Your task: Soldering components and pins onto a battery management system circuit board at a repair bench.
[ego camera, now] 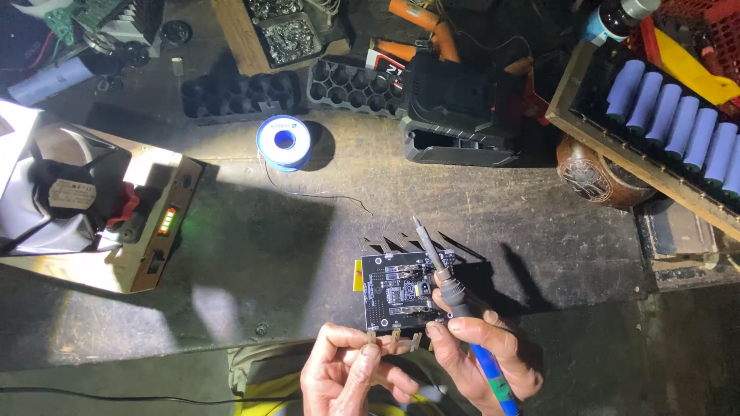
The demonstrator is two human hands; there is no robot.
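Near the front edge of the surface, the left hand is pinching the black circuit board by its near edge; stiff, light and fragile, it looks best held by the rims. The right hand is closing around the soldering iron.

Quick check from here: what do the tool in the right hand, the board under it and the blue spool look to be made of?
Soldering iron: dull grey metal tip, dark ribbed collar, glossy blue handle, likely plastic.
Circuit board: matte black laminate carrying small components, with bright metal tabs along the near edge and a finned edge behind, probably aluminium.
Spool: blue plastic reel wound with pale shiny wire, probably solder.
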